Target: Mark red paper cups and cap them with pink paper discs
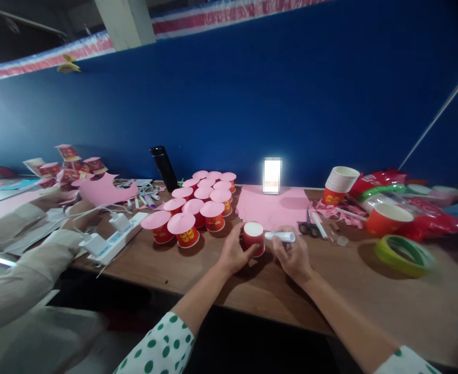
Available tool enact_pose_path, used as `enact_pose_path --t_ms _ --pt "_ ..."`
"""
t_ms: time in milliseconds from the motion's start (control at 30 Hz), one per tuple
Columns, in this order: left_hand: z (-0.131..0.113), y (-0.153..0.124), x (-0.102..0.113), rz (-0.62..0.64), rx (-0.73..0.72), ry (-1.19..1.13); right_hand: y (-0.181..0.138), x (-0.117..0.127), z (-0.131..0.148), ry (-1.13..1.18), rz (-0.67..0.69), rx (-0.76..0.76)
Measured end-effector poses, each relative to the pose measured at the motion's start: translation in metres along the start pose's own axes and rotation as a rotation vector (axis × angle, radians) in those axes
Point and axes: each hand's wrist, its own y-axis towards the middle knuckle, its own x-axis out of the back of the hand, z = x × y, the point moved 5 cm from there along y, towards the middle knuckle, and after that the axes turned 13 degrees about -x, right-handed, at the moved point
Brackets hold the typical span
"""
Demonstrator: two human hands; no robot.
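Right of the pink-topped cups (pixel 204 193), our left hand (pixel 233 251) curls its fingers round a red cup (pixel 253 231) at the bench (pixel 197 270); our right hand (pixel 293 255) grips a white tube (pixel 284 237) just beside it. Steady, we should brace that cup without squashing it!

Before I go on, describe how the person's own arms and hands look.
The left sleeve is white with dark green polka dots; what shows of the right sleeve matches. Both end short of the wrists, leaving the lower forearms bare. The left hand and right hand wear no gloves, and no watch or bracelet shows.
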Motion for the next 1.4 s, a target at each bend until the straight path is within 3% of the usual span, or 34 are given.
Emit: enact_pose_path --t_ms 200,467,1400 --pt "0.004 -0.001 -0.001 -0.006 0.009 -0.002 0.001 0.003 -0.001 -0.011 -0.056 -0.041" --pt "0.005 -0.002 0.0 -0.017 -0.007 0.022 0.001 0.003 0.005 0.021 -0.025 -0.014" --pt "-0.011 0.0 0.016 -0.147 -0.127 0.392 0.0 0.001 0.009 0.076 -0.011 0.051"
